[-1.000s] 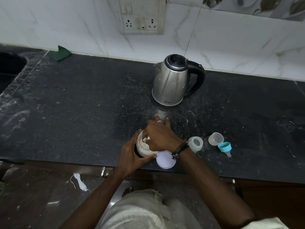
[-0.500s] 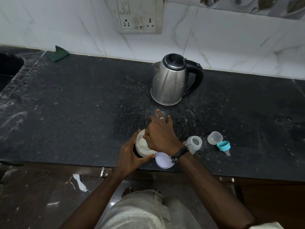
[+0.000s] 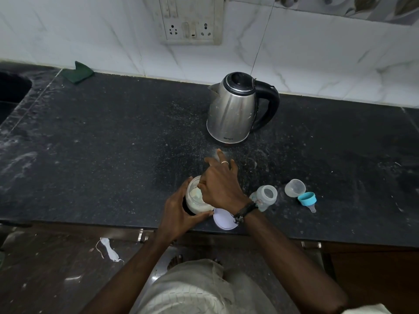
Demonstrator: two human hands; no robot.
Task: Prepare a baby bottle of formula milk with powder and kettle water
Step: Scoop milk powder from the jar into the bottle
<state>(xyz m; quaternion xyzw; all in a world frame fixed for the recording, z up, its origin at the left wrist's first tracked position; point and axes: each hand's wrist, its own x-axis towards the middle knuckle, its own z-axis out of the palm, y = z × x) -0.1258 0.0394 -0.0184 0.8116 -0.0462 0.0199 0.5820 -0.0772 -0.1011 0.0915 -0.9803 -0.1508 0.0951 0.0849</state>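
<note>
An open jar of white formula powder [image 3: 196,200] stands near the counter's front edge. My left hand [image 3: 179,214] wraps around its side. My right hand [image 3: 221,184] reaches over its mouth, thumb and forefinger pinched inside on something I cannot make out, the other fingers spread. The jar's white lid [image 3: 224,219] lies flat just right of it. The open baby bottle [image 3: 265,197] stands to the right. Its clear cap [image 3: 294,188] and blue teat ring [image 3: 307,199] lie beyond. A steel kettle [image 3: 233,109] stands behind.
The black stone counter [image 3: 102,143] is dusted with white powder. A green cloth [image 3: 79,71] lies at the back left by the wall, and a sink [image 3: 11,87] is at the far left. A wall socket [image 3: 190,19] sits above.
Both hands stay at the jar. My right hand has shifted slightly over the jar's mouth. The view has moved a little.
</note>
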